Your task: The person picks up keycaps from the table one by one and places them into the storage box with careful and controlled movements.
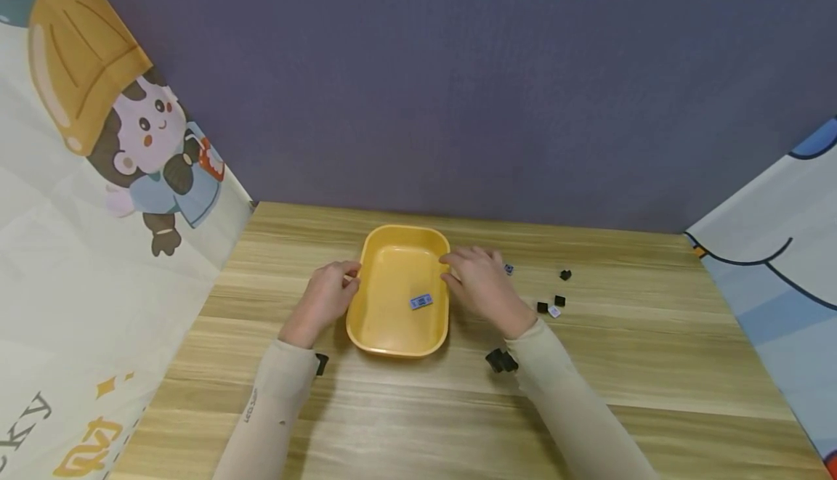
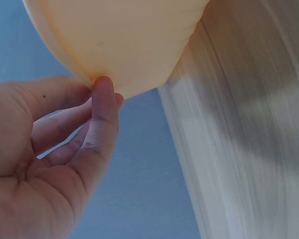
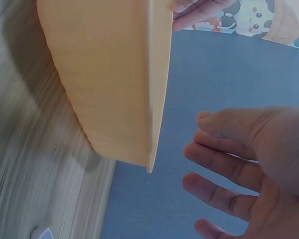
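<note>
A yellow plastic tray (image 1: 399, 353) with rounded corners stands between the two hands on the wooden table. My left hand (image 1: 327, 295) pinches its left rim; thumb and fingertip meet on the edge in the left wrist view. Near the right rim is my right hand (image 1: 484, 284). In the right wrist view its fingers (image 3: 222, 196) are spread, loosely bent and apart from the tray, with nothing between them. Inside the tray, right of its middle, lies a small blue rectangular piece (image 1: 421, 301) with a dark mark at its centre.
Right of the right hand lie small black pieces (image 1: 559, 300), a small pale piece (image 1: 554, 311) and another black piece (image 1: 565, 274) farther back. A small blue piece (image 1: 508, 269) sits by the right fingers. A dark blue wall (image 1: 458, 102) rises behind the table (image 1: 628, 364).
</note>
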`<action>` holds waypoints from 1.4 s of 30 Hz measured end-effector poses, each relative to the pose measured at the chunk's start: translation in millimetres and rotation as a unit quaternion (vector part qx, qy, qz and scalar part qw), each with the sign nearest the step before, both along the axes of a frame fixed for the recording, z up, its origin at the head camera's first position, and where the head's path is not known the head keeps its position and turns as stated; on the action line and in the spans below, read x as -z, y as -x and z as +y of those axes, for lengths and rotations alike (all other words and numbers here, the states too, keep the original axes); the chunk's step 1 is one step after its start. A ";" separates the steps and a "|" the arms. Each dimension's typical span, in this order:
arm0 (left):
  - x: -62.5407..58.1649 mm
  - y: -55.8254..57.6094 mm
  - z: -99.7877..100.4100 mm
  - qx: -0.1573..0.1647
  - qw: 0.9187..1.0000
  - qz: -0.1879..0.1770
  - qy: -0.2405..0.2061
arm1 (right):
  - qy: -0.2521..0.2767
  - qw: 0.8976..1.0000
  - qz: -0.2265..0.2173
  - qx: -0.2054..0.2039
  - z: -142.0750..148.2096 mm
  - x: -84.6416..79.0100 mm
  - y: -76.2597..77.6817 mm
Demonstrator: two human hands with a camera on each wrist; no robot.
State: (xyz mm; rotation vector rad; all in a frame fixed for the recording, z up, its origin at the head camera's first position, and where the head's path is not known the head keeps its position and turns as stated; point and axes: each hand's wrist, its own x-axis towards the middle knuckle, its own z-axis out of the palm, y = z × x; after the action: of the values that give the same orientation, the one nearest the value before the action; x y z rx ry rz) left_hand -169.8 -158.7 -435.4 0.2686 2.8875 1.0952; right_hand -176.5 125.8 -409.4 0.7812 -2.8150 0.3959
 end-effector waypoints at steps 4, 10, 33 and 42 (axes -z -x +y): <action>0.6 -0.2 -0.4 0.000 1.000 -0.002 0.000 | 0.010 1.000 -0.010 0.005 5.0 -0.7 -0.3; 0.9 -0.6 -1.1 0.000 1.000 -0.004 0.000 | 0.010 1.000 -0.013 0.021 18.8 1.4 0.6; 2.8 -1.4 -2.4 0.001 1.000 0.007 -0.012 | 0.003 0.992 -0.049 0.115 97.5 41.1 25.7; 2.0 -0.2 -2.1 0.001 1.000 0.003 -0.015 | -0.020 0.986 -0.084 0.140 106.0 55.4 35.0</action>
State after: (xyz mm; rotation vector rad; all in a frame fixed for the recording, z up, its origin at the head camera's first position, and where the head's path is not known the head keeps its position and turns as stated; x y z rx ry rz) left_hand -169.7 -160.8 -437.3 0.2766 2.8774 1.1394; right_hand -211.5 231.8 -464.9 0.3635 -3.0399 0.3739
